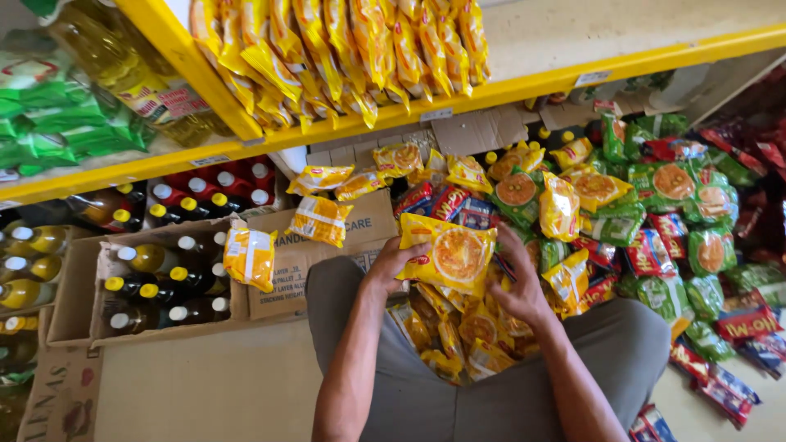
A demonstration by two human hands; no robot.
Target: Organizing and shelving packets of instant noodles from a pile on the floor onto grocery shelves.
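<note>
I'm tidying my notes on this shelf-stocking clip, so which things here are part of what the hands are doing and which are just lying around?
In hand:
- yellow noodle packet, held by left hand and right hand
- yellow packets piled in the lap

Lying about:
- green packets and red packets on the floor
- oil bottles in a cardboard box
- yellow packets on the upper shelf

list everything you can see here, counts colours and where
yellow noodle packet: one, yellow with an orange disc, held up in both hands
yellow packets: a heap, in the lap
packets on the floor: many, green, red, yellow, at right
hanging packets: a row, yellow, on the top shelf
oil bottles: about a dozen, yellow caps, in a cardboard box at left
shelf: yellow edge, across the top
left hand: on the packet's left edge
right hand: on its right side
</note>
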